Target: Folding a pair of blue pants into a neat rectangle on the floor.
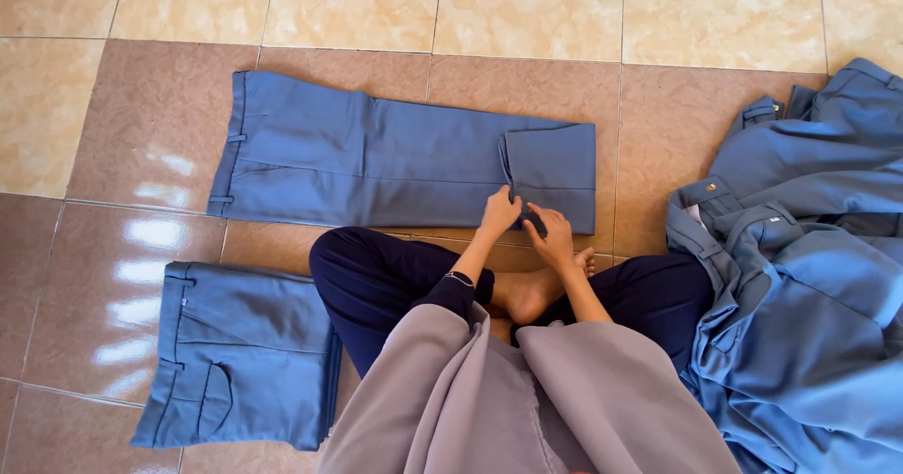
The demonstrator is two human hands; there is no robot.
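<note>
The blue trousers (376, 159) lie flat on the tiled floor (141, 88) just beyond the person's crossed legs, hem end folded back. The left hand (500, 213) and right hand (552, 234) pinch that fold's near edge, fingers closed, apparently to keep it aligned. A folded pair (240, 356) lies nearer than the trousers; an unfolded pile (809, 276) sits to their right.

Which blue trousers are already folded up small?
The folded trousers lying beside the person's left knee. The long trousers under both hands are spread out with only the hem turned back; the pile is unfolded.
</note>
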